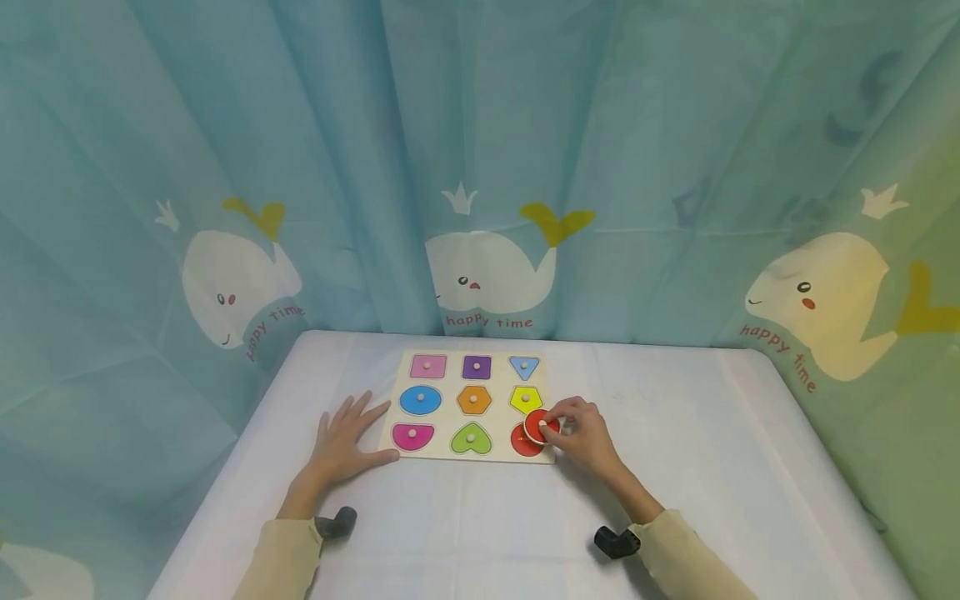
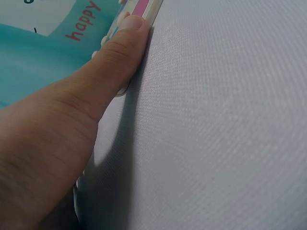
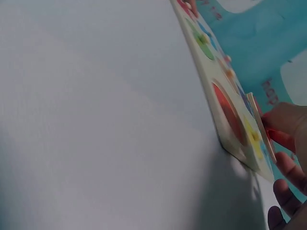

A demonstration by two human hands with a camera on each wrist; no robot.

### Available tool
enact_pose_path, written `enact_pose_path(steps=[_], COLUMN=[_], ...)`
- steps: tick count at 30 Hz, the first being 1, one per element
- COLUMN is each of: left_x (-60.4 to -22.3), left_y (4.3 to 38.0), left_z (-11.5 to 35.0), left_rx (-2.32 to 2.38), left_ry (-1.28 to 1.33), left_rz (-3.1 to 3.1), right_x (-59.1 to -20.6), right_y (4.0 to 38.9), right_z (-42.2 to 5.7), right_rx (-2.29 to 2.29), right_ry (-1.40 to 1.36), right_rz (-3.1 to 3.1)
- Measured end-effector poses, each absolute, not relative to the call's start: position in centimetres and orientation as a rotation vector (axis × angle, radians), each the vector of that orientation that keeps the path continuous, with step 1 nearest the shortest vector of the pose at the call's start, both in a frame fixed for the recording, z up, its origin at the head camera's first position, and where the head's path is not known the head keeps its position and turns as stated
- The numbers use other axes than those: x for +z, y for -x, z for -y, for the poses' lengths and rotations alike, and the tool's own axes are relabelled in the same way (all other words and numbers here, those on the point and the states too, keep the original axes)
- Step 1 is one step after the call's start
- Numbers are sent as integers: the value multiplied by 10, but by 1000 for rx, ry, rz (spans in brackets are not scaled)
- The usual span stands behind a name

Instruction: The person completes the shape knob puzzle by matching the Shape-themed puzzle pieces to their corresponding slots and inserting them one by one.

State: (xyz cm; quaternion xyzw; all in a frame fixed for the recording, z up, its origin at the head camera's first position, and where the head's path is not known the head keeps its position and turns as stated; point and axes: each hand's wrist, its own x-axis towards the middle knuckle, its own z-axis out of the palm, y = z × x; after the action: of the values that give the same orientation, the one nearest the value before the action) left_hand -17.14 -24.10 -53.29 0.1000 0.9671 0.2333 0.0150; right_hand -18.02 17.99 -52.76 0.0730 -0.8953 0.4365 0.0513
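Observation:
A wooden shape puzzle board (image 1: 450, 421) lies on the table with several knobbed pieces in it. My right hand (image 1: 588, 437) pinches a red round puzzle piece (image 1: 536, 426) by its knob, above the board's near right corner. Under it shows the red round recess (image 1: 525, 446), partly covered by the piece. In the right wrist view, the held piece (image 3: 261, 125) is raised off the board and tilted. My left hand (image 1: 341, 446) lies with fingers spread at the board's left edge, its thumb (image 2: 120, 48) at the near left corner.
Next to the recess sit a green heart piece (image 1: 471, 439) and a yellow pentagon piece (image 1: 527, 399). White cloth covers the table (image 1: 465, 525). A blue-green curtain (image 1: 360, 275) with whale prints hangs behind it. Black wrist devices (image 1: 617, 543) show at both sleeves.

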Motion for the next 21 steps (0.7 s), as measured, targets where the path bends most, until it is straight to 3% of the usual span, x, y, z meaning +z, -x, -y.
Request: enact_pose_path(steps=[21], left_x=[-526], left_y=[179], left_z=[245], left_rx=[604], left_ry=[-337], left_rz=[-3019], right_x=[-537], right_y=[173], right_z=[-158], right_rx=[1131], right_ry=[-308], right_rz=[2803])
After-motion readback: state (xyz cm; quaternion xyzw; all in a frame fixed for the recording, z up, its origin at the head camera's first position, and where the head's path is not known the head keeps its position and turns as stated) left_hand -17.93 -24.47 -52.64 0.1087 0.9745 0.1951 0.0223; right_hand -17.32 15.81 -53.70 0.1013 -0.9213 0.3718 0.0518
